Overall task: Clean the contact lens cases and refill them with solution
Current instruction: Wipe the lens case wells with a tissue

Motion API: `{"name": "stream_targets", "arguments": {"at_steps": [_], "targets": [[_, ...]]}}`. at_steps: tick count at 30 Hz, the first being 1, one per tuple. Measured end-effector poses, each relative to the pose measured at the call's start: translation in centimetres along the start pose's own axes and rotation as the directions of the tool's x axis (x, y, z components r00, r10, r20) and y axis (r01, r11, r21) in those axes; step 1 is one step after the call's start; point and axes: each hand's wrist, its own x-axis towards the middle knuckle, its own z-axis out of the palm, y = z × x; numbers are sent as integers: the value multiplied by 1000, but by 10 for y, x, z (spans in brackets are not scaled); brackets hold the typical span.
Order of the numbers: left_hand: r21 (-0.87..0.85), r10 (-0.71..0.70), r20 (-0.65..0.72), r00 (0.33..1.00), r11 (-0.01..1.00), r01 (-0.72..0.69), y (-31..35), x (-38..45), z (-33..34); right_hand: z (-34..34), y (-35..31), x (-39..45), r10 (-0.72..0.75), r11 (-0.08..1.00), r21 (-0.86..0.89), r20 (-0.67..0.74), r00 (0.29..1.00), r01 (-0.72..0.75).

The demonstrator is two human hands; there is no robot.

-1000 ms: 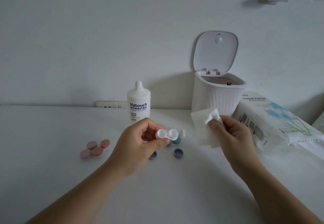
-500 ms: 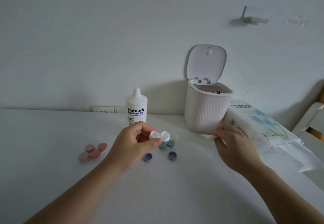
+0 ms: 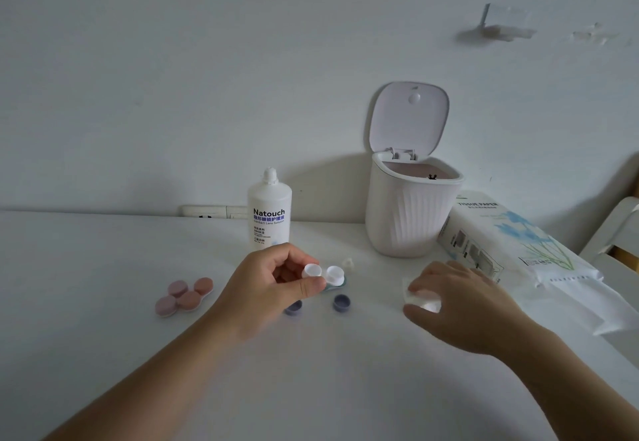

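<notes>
**Wipe each well dry before refilling**

The left hand (image 3: 273, 285) pinches the clear lens case (image 3: 323, 274) between thumb and fingers, above the counter (image 3: 103, 354). The right hand (image 3: 460, 302), at 3 o'clock from it, curls its fingers round a folded tissue (image 3: 420, 299). Keep the case level, twist the tissue into both wells (2 purple caps (image 3: 341, 302) wait below), then reach the solution bottle (image 3: 269, 214) at 12 o'clock.

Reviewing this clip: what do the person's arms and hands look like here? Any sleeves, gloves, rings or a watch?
Both forearms are bare up to the frame edge, with no sleeve in view. The left hand and right hand wear no gloves. No ring, watch or bracelet shows on the visible fingers and wrists. Nails look short and unpainted where visible, on the left thumb.
</notes>
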Motion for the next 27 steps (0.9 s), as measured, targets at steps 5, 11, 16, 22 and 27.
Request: {"name": "stream_targets", "arguments": {"at_steps": [5,11,16,22,27], "targets": [[4,3,7,1000,1000,-3,2,-1,3,-23,-30,8,-139,930,325,-120,983,171],[-20,-5,15,1000,1000,5,1,-1,4,-18,-71,31,-186,614,768,-83,979,182],[6,13,-11,1000,1000,-13,2,1,4,-9,-74,43,-172,440,885,-84,981,153],[340,280,-135,951,914,-221,0,-4,6,2,-67,44,-137,397,909,-80,987,128],[447,398,-516,758,881,-158,1,2,-9,5,-60,42,-49,365,924,-104,993,115]]}}
